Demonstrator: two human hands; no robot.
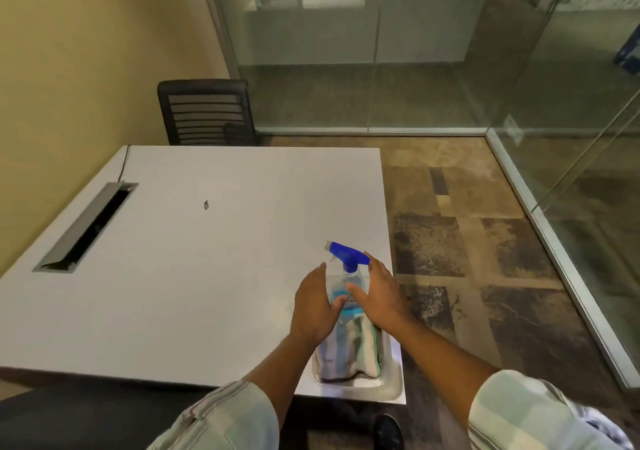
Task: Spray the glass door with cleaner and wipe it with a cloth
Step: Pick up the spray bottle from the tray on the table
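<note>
Head view, the only one: task barely begun, by the look of it. Low and right of centre, a spray bottle (347,278) with a blue trigger head, standing on the near right corner of a white table (207,259), nozzle aimed toward the upper left. Just below the bottle, a folded striped cloth (349,349) lying in a shallow tray (394,389) at the table's edge. Left hand (313,306) to the left of the bottle, fingers spread and curved, thumb seemingly against the bottle's clear body but not wrapped round it. Right hand (379,294) to the right, also spread, thumb across the front of the bottle, fingers reaching up near the trigger head; no firm clasp on either side, though real contact hard to judge from above. Glass door (585,159) at the right edge of the frame, well apart from the table, beyond patterned carpet; more glass panels across the top. No spray, streaks or wet patches visible on any pane, though hard to be sure through the reflections. Still ahead, in all likelihood: closing on the bottle, taking the cloth from the tray, crossing to the door, spraying, wiping. At the upper left, a black chair (207,112) behind the table, clear of the work.
</note>
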